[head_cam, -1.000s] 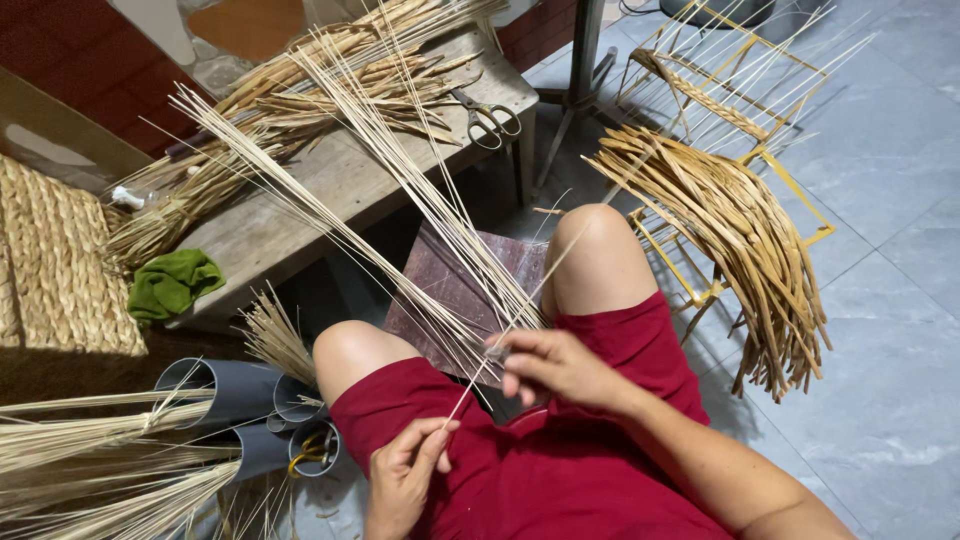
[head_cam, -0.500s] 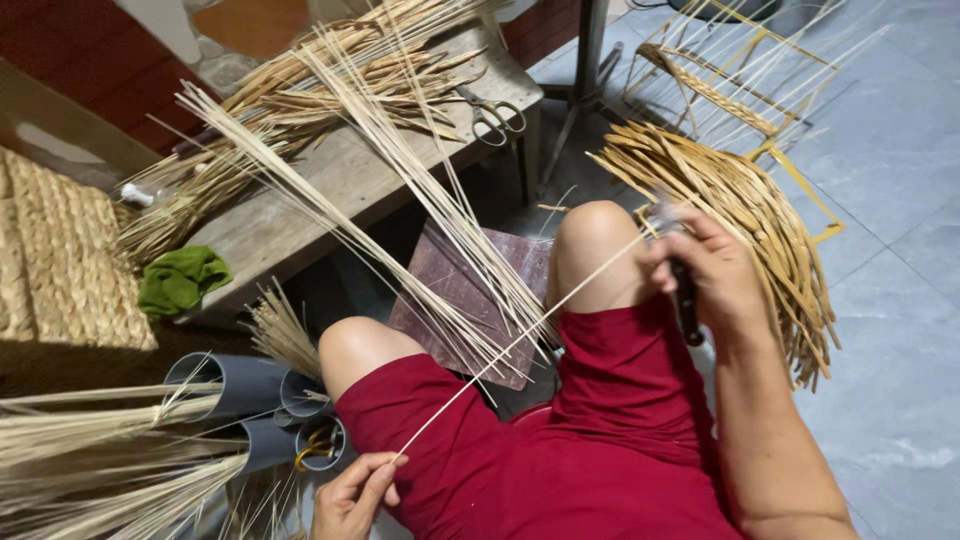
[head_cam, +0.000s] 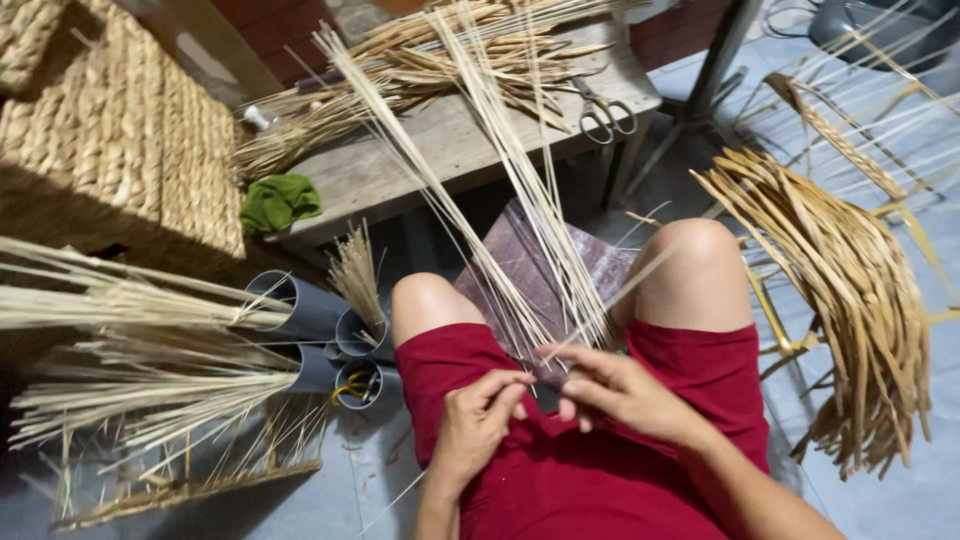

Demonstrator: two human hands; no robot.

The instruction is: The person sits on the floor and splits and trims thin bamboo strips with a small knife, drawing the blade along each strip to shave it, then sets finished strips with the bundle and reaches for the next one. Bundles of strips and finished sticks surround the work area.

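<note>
Both hands at lap, working the near ends of a fan of thin reed strips.

Left hand [head_cam: 478,420] grip together, fingertips pinched on something small at the lap; can't tell what. Right hand [head_cam: 618,392] grip clamped on the near ends of the reed strips [head_cam: 500,190], just right of the left hand, fingertips nearly touching. Strips fan out from the lap, between the 2 knees, far ends reaching over the wooden desk [head_cam: 450,150]. Dark woven piece [head_cam: 520,250] sits under the strips between the knees. On desk: scissors [head_cam: 605,115] at right, green cloth [head_cam: 278,200] at left edge, loose reed pile at far side. Left: woven basket [head_cam: 120,150], grey tubes [head_cam: 310,310] with strip bundles. Right: tan strip bundle [head_cam: 850,290] on a yellow frame.
</note>
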